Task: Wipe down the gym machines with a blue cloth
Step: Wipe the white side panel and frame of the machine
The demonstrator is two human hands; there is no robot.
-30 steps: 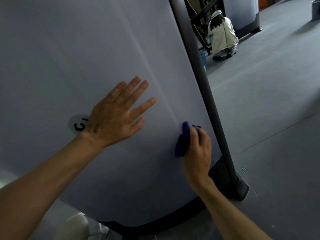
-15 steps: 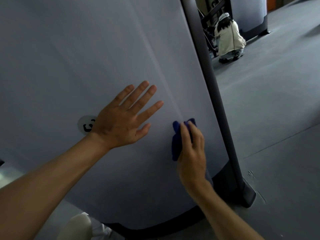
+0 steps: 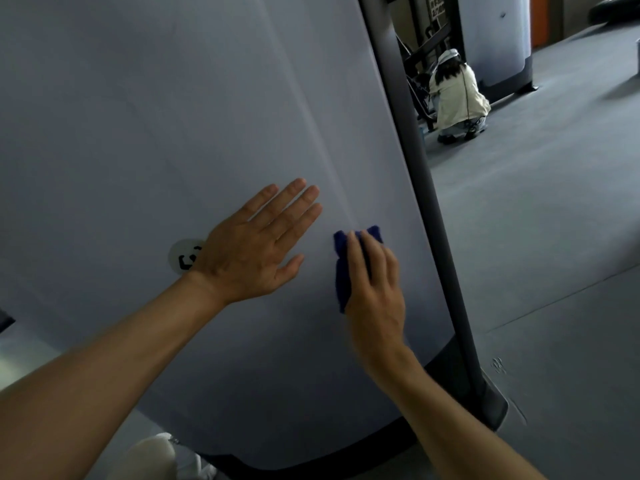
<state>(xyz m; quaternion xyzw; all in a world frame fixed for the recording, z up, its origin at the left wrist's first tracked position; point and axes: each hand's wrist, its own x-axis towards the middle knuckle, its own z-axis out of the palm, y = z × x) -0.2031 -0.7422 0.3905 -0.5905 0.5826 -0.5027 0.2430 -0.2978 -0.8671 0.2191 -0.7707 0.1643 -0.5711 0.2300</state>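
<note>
The crumpled dark-blue cloth (image 3: pixel 343 271) lay against the machine's smooth pale-grey curved panel (image 3: pixel 173 116), pressed there under the right hand (image 3: pixel 375 292), whose fingers rested over it. The left hand (image 3: pixel 256 251) lay flat, fingers straight, beside a round white sticker (image 3: pixel 181 257)

Both forearms are bare to the frame edge: no sleeves, gloves, watch or rings. The left hand (image 3: pixel 256 252) and right hand (image 3: pixel 375 292) are uncovered. A white-clad knee (image 3: pixel 152 457) shows at the bottom edge.

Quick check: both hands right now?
Left hand: open, flat on the machine panel.
Right hand: pressing the blue cloth, fingers fairly straight.
</note>
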